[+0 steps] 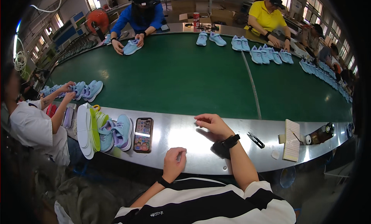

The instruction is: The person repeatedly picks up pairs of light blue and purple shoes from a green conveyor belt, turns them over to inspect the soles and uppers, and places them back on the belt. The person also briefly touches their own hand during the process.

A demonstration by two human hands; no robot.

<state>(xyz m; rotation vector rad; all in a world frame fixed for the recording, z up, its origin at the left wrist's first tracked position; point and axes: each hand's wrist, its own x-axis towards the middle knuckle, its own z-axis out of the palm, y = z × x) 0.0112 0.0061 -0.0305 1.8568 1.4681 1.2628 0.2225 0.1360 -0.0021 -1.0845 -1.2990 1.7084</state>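
At the silver bench's point(174, 127) near edge, the left hand point(174, 162) is curled narrow; whether it holds anything, I cannot tell. The right hand point(213, 125), loosely spread, is by the far edge. Bare metal separates both from the phone point(143, 135) and blue shoes point(123, 132) leftward; snips point(255, 140) lie rightward.

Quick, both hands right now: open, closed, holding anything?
Left hand: loosely curled, nothing visible in it; fully closed or not, cannot tell.
Right hand: partly open, fingers slightly bent, nothing visible in it.
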